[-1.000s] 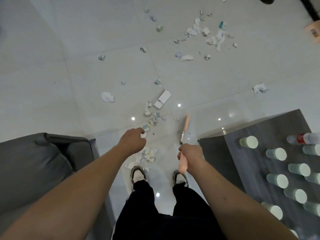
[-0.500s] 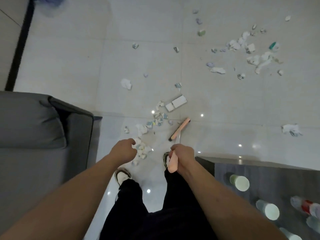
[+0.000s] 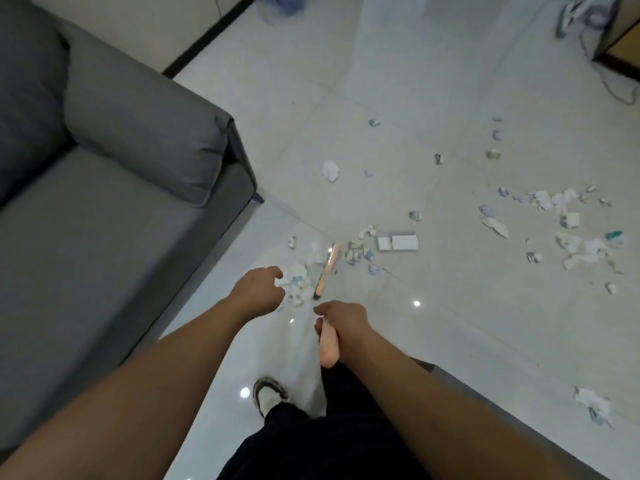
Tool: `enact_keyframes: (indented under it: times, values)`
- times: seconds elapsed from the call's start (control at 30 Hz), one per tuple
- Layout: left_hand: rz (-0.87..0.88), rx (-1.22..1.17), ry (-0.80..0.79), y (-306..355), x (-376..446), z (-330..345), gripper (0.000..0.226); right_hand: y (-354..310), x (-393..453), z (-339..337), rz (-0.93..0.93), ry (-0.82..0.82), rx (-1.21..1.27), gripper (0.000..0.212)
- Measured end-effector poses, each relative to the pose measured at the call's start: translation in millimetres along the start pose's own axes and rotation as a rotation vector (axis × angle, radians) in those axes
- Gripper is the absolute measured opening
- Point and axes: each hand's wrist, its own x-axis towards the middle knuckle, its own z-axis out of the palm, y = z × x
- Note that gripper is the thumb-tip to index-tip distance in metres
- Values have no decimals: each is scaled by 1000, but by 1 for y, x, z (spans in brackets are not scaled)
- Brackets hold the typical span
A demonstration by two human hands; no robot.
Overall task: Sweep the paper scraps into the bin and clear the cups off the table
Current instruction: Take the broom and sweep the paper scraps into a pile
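Paper scraps lie across the pale tiled floor, with one cluster (image 3: 298,282) just ahead of my hands, and a wider spread (image 3: 568,220) at the right. A flat white box (image 3: 403,242) lies among them. My right hand (image 3: 343,327) is closed around the pink handle of a broom (image 3: 328,351), and the broom's pink head (image 3: 328,266) rests on the floor beside the near cluster. My left hand (image 3: 259,292) hovers left of the broom with fingers loosely curled, holding nothing. No cups and no tabletop are in view.
A grey sofa (image 3: 114,174) fills the left side, its corner close to the near scraps. A dark table edge (image 3: 519,424) runs along the lower right. A blurred blue object (image 3: 284,3) sits at the top by the wall. Cables (image 3: 609,88) lie at the top right.
My view has swung left, so the table with the cups has left the frame and the sofa fills more of it. The broom head has moved left, next to the near scraps.
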Motion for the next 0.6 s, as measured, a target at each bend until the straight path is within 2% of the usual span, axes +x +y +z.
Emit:
enact_keyframes:
  times: [0.13, 0.33, 0.5, 0.6]
  values:
    - [-170, -127, 74, -81, -57, 0, 45, 31, -28, 48, -3, -179, -191, 12]
    - [-412, -235, 117, -163, -131, 5, 46, 74, -36, 106, 162, -494, -306, 8]
    - [-469, -191, 120, -173, -151, 10, 42, 79, -7, 125, 256, -550, -321, 9]
    - [-470, -170, 83, -161, -140, 11, 44, 70, 13, 119, 219, -478, -345, 10]
